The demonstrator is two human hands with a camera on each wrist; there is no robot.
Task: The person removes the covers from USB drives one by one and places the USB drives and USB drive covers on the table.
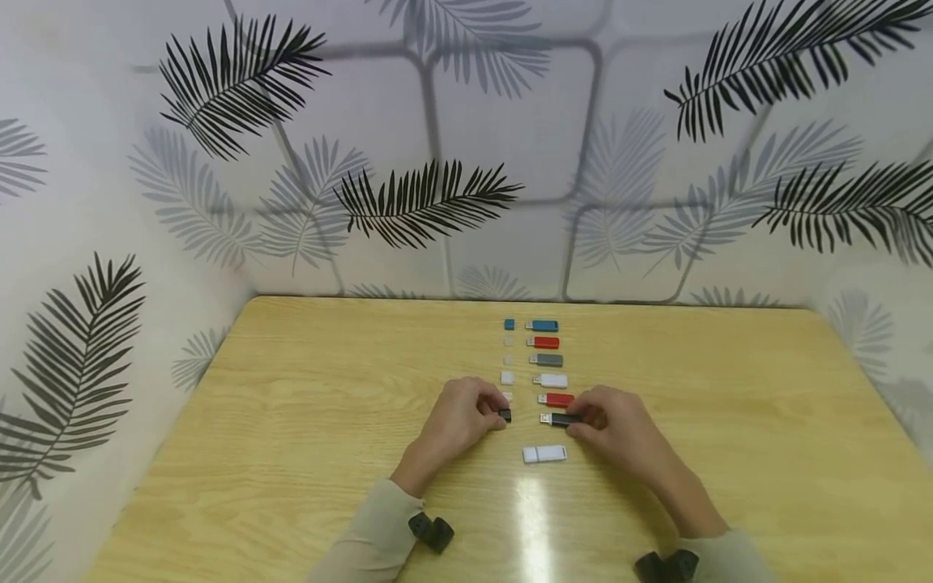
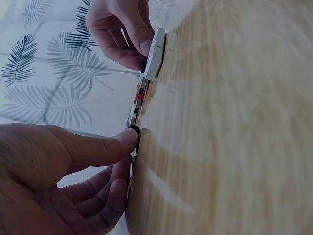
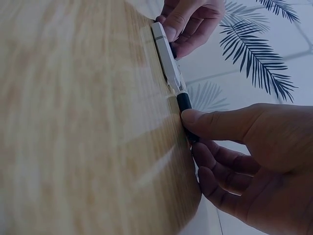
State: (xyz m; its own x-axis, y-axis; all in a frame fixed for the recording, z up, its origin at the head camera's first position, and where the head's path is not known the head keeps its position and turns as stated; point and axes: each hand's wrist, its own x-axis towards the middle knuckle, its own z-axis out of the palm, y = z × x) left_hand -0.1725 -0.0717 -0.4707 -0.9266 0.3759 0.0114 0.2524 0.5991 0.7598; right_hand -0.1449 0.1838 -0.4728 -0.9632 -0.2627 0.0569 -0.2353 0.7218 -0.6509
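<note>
My left hand point(image 1: 453, 414) pinches a small black cap point(image 1: 506, 415) between thumb and fingertips, at the near end of a column of caps. Across a short gap, my right hand point(image 1: 618, 423) holds the rear of a black USB stick point(image 1: 560, 419), its metal plug pointing left toward the cap. Both lie at the tabletop. In the right wrist view the thumb presses on the black stick's body point(image 3: 184, 104). Nearer to me lies a white USB stick point(image 1: 545, 454) with its cap on, untouched by either hand.
Beyond the hands, uncapped sticks form a column: a red one point(image 1: 555, 400), a white one point(image 1: 552, 380), a grey one point(image 1: 549, 360), another red one point(image 1: 545, 342) and a blue one point(image 1: 543, 325). Caps lie left of them, including a blue cap point(image 1: 509, 325). A patterned wall backs the wooden table point(image 1: 291, 389).
</note>
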